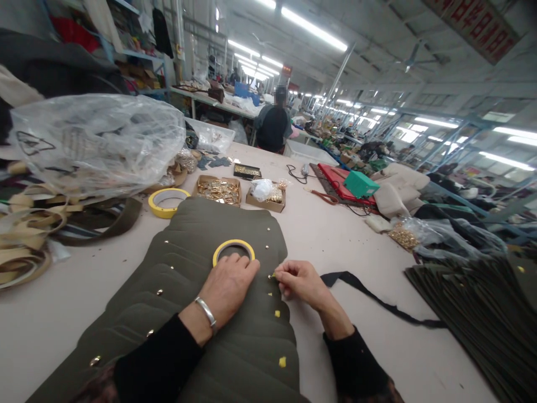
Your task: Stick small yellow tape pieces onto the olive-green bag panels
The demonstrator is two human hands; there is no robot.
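Dark olive stacked fabric panels (201,224) lie before me, with metal studs (160,292) along both sides. My left hand (229,282), a bracelet on its wrist, rests on the panel with fingers curled over the near rim of a roll of yellow tape (234,243). At the panel's right edge my right hand (302,282) is closed in a pinch. A small piece of yellow tape (274,275) shows at its fingertips, beside a stud (269,277). More yellow tape bits (282,362) stick to the panel below that hand.
Another yellow tape roll (164,202) and boxes of metal parts (218,190) stand beyond the panel. Straps (33,224) and a plastic bag (100,140) lie left. On the right are a black strip (373,299) and stacked olive pieces (465,313). A person (272,126) is farther back.
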